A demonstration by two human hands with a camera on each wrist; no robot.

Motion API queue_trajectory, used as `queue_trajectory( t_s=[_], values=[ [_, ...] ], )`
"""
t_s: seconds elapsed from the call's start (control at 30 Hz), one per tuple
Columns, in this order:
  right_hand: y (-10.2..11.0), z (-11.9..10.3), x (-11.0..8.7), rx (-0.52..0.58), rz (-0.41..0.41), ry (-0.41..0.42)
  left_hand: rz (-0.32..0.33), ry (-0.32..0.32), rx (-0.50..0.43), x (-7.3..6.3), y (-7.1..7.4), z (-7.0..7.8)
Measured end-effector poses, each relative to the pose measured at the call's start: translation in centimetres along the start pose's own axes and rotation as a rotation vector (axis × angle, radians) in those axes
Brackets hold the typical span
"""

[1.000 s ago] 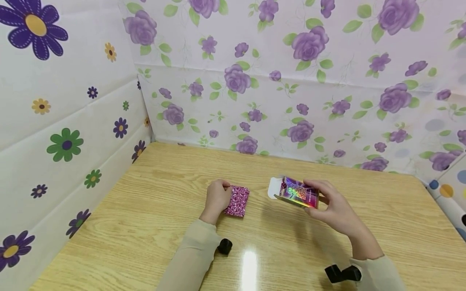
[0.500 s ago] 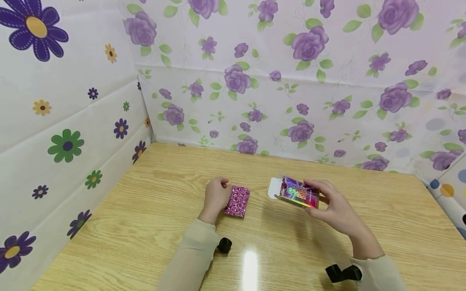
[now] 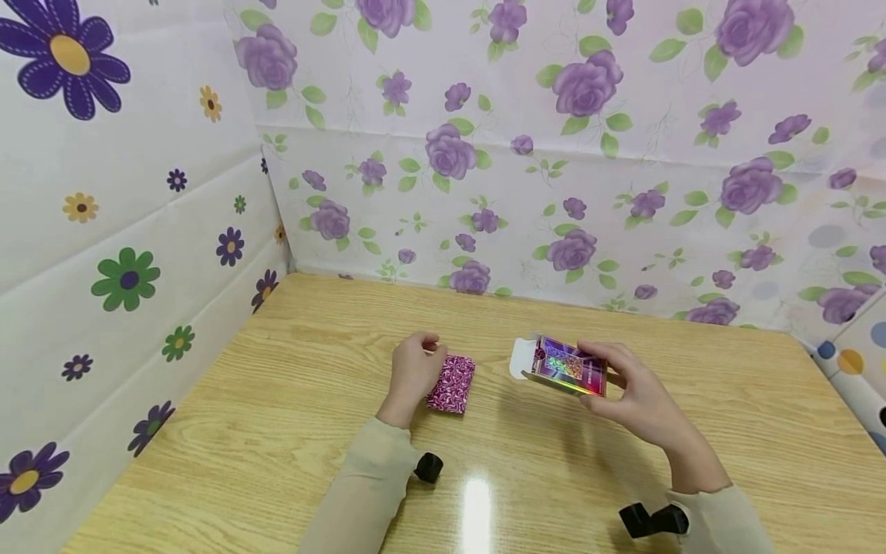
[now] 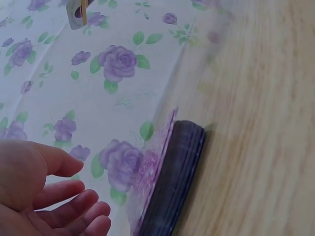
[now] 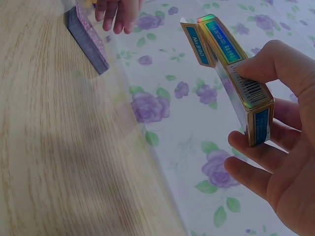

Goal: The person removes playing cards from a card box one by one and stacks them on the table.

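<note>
A deck of playing cards [image 3: 453, 386] with a pink swirl-patterned back lies face down on the table. In the left wrist view, the top of the deck [image 4: 173, 179] juts slightly past the cards below. My left hand [image 3: 413, 375] hovers just over the deck's left side, its fingers loosely bent. A gap between that hand [image 4: 49, 196] and the cards shows in the left wrist view. My right hand [image 3: 640, 396] holds a shiny purple and gold card box [image 3: 569, 366] above the table, thumb on its barcode side. The box's white-lined flap [image 3: 521, 358] hangs open toward the deck.
The wood-grain table [image 3: 311, 338] ends at a flower-patterned sheet [image 3: 429, 200] behind and another flowered sheet [image 3: 138, 231] on the left. Black camera mounts [image 3: 429, 467] sit at both wrists. Light glares on the table's near part.
My left hand has let go of the deck, its fingers loosening and rising a little. The deck stays put. The right hand and the box have not visibly moved.
</note>
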State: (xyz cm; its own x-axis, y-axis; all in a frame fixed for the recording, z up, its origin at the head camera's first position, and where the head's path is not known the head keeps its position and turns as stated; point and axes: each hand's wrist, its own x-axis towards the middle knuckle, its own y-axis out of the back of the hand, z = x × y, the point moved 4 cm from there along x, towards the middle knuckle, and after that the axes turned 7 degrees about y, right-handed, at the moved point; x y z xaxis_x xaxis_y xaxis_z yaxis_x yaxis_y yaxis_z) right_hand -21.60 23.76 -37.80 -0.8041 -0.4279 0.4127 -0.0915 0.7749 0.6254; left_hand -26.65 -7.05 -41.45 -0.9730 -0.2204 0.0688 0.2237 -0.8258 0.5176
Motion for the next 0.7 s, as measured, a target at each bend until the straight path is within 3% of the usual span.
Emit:
queue_trajectory(
  t_s=[0.7],
  values=[
    [0.1,-0.1,0.0,-0.018,0.002,0.01,-0.027,-0.062,-0.091,-1.3,0.7,2.5]
  ],
)
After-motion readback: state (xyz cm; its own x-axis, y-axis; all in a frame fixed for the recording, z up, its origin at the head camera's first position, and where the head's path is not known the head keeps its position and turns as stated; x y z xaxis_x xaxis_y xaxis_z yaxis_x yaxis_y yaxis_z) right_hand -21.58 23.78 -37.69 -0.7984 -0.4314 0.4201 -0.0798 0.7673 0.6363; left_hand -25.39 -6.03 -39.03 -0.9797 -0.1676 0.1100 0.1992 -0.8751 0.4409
